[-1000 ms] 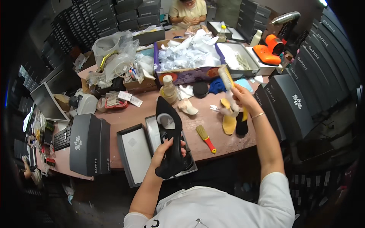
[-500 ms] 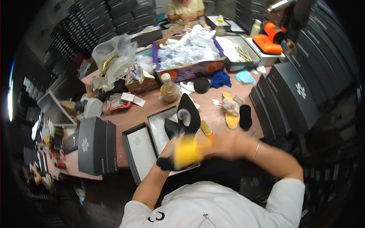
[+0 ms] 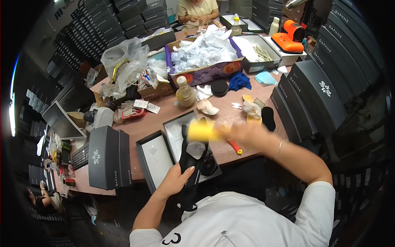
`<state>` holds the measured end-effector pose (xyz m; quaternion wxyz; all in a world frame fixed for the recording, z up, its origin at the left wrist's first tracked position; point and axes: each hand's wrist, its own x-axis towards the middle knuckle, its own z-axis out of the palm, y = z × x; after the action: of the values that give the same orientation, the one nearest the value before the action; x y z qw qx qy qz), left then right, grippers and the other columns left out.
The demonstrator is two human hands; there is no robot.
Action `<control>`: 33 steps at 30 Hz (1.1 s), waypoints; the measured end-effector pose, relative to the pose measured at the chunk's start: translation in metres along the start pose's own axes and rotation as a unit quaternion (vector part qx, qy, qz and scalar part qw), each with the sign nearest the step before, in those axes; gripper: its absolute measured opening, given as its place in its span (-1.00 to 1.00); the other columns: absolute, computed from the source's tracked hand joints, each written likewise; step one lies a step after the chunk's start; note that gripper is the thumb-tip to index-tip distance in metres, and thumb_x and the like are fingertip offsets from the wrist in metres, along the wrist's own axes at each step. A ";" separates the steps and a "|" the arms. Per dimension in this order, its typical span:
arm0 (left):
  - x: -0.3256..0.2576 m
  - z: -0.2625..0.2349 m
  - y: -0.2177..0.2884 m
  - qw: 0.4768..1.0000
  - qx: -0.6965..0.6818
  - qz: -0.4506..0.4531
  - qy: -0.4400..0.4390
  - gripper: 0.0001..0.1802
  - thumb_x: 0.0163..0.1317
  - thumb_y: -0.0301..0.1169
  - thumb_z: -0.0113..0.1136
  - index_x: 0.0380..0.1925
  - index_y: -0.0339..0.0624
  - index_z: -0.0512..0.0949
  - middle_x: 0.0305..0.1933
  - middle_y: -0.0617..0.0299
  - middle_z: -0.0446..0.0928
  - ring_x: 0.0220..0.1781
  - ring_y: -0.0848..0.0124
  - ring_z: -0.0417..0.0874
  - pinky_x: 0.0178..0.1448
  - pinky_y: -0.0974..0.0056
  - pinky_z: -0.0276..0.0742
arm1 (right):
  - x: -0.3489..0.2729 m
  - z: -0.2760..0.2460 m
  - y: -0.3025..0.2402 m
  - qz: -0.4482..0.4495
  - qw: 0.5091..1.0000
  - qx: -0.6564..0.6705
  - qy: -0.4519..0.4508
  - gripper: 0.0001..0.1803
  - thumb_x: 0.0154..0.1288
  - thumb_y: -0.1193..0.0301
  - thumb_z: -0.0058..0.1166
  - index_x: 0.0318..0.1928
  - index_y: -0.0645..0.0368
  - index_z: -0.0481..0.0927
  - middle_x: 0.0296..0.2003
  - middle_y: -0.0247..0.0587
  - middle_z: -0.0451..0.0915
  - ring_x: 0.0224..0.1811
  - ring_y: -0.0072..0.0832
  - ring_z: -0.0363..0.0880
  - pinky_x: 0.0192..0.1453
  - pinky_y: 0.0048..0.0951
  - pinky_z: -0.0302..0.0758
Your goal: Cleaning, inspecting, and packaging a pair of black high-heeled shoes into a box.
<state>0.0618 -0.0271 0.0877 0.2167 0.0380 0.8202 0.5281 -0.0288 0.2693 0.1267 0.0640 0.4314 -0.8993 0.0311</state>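
Black shoe (image 3: 193, 164), held above open shoebox (image 3: 175, 136) at table's near edge. Long axis approx. vertical in view; one end toward wearer, other toward table centre. Glossy black upper, pale insole showing. Left hand (image 3: 175, 181) wrapped round shoe's lower left side, thumb on top. Right hand (image 3: 240, 133) motion-blurred, closed on yellow object (image 3: 201, 131) at shoe's far end; exact finger position indiscernible. Red-handled tool (image 3: 235, 147) on table, below right hand.

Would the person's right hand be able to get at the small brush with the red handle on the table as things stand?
Probably yes. The brush with the red handle lies uncovered at the table's near edge, just below the right hand, but that hand is already holding a blurred yellow object, so it would need to free its fingers first.
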 end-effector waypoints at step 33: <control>-0.030 0.026 -0.026 0.713 -0.701 0.006 -0.001 -0.10 0.25 0.25 -0.05 0.41 -0.12 0.12 0.30 -0.09 0.33 0.27 0.13 0.45 0.24 0.06 0.48 | 0.085 0.096 -0.040 0.262 0.412 0.860 0.147 -0.63 0.30 -0.01 0.01 -0.16 0.02 0.49 -0.53 -0.43 0.51 -0.80 -0.77 0.14 -0.76 -0.69 0.10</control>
<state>0.1036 -0.0251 0.0653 0.1784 -0.1196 0.2141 0.9529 -0.0588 0.1686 0.0441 -0.2207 -0.0074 -0.4470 0.8669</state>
